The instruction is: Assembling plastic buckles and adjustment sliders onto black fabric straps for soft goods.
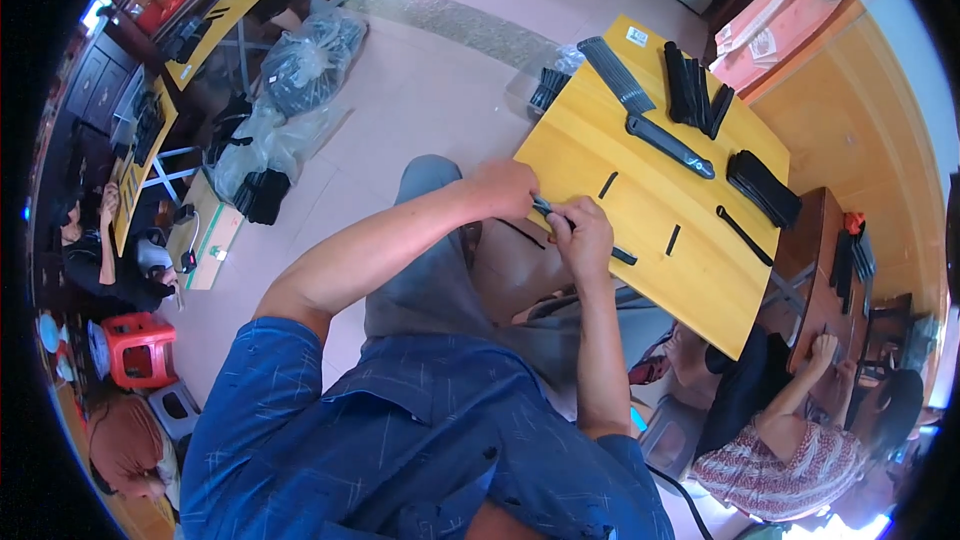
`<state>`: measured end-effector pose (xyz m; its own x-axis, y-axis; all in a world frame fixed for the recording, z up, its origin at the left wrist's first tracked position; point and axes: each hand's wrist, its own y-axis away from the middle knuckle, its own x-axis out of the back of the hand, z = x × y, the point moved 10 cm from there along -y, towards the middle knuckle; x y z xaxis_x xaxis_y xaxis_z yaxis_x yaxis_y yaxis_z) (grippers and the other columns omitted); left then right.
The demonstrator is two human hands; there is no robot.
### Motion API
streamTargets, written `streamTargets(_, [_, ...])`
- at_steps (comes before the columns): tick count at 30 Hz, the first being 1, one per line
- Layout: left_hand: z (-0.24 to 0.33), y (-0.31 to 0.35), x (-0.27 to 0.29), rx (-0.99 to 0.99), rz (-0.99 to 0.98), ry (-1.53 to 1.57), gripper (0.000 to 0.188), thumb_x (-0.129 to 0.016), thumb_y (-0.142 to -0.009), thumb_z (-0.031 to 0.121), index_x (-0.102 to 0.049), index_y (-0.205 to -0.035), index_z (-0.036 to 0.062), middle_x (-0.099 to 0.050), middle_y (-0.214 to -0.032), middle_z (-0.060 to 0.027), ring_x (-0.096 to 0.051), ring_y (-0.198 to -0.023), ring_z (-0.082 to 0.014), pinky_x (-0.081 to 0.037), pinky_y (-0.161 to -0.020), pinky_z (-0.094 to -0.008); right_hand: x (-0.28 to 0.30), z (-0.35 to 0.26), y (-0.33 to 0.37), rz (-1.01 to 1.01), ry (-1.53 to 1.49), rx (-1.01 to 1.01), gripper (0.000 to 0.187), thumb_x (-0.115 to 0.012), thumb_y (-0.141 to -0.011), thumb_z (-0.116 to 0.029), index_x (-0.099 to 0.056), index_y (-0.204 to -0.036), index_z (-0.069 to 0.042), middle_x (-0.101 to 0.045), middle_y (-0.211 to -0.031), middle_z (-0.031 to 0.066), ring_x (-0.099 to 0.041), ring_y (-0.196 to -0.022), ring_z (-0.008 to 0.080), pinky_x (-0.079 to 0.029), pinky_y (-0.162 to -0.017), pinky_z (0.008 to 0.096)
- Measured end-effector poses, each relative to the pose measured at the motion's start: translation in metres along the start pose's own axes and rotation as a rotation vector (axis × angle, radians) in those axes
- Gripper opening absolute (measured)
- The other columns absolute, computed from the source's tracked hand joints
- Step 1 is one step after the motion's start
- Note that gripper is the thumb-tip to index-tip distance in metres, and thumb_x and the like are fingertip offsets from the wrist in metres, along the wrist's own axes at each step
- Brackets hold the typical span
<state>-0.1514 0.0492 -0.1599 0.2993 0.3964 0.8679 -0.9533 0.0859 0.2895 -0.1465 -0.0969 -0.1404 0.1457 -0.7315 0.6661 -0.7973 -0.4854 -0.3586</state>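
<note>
We saw, at far left, clear plastic bags (300,65) of dark parts heaped on the pink floor (420,110), well apart from the yellow wooden counter (700,280). At the counter's near left edge, the person's left hand (505,190) was curled shut, its fingers pinched on one end of a thin black strip (545,208). Just beside it, the right hand (582,235) was closed into a loose fist around the same strip, and the two hands were touching over the counter's edge. A further black strip end (625,257) poked out past the right hand, lying on the counter; we could not tell whether it was part of the held piece. Toward the counter's middle lay two short black strips (608,185), apart from each other. Along the far edge sat a ridged black comb-like piece (615,73) and a long dark handle-shaped part (670,145). At the far right corner stood a bundle of black sticks (690,88), and by the right edge a stack of flat black pieces (765,188).
</note>
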Motion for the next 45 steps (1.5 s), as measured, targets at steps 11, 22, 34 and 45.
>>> streamTargets(11, [0.013,0.008,-0.002,-0.091,0.04,-0.159,0.019,-0.06,-0.095,0.023,-0.074,-0.102,0.0128,-0.074,-0.096,-0.0145,-0.071,-0.095,-0.0372,-0.056,-0.082,-0.054,-0.001,0.009,-0.007,-0.065,-0.04,-0.031,0.012,-0.078,-0.082,-0.013,-0.078,-0.092,-0.007,-0.067,-0.085,0.0111,-0.067,-0.086,0.032,-0.053,-0.076,0.0424])
streamTargets(22, [-0.002,-0.004,0.003,-0.038,-0.061,0.0,0.036,-0.057,-0.088,0.015,-0.079,-0.113,0.0258,-0.076,-0.103,-0.0137,-0.071,-0.097,-0.0365,-0.056,-0.084,-0.0511,-0.001,0.01,-0.007,-0.071,-0.079,-0.034,0.013,-0.078,-0.082,-0.012,-0.078,-0.094,-0.006,-0.067,-0.084,0.0119,-0.067,-0.083,0.0313,-0.053,-0.075,0.0403])
streamTargets(34, [-0.019,-0.018,-0.012,-0.151,-0.137,0.283,0.032,-0.061,-0.09,0.013,-0.079,-0.117,0.0154,-0.076,-0.076,-0.0074,-0.073,-0.069,-0.0201,-0.057,-0.07,-0.0364,0.0,0.009,-0.003,-0.049,-0.078,-0.025,0.012,-0.078,-0.082,-0.01,-0.077,-0.093,-0.006,-0.065,-0.084,0.0123,-0.066,-0.084,0.0324,-0.053,-0.077,0.0414])
streamTargets(45, [-0.017,-0.023,-0.01,-0.274,-0.219,0.312,0.042,-0.058,-0.081,0.009,-0.079,-0.116,0.0168,-0.077,-0.079,-0.0091,-0.074,-0.073,-0.022,-0.057,-0.073,-0.0397,0.003,-0.006,0.004,0.029,-0.008,0.12,0.014,-0.078,-0.081,-0.007,-0.078,-0.095,-0.006,-0.064,-0.081,0.0116,-0.064,-0.081,0.0304,-0.051,-0.075,0.04])
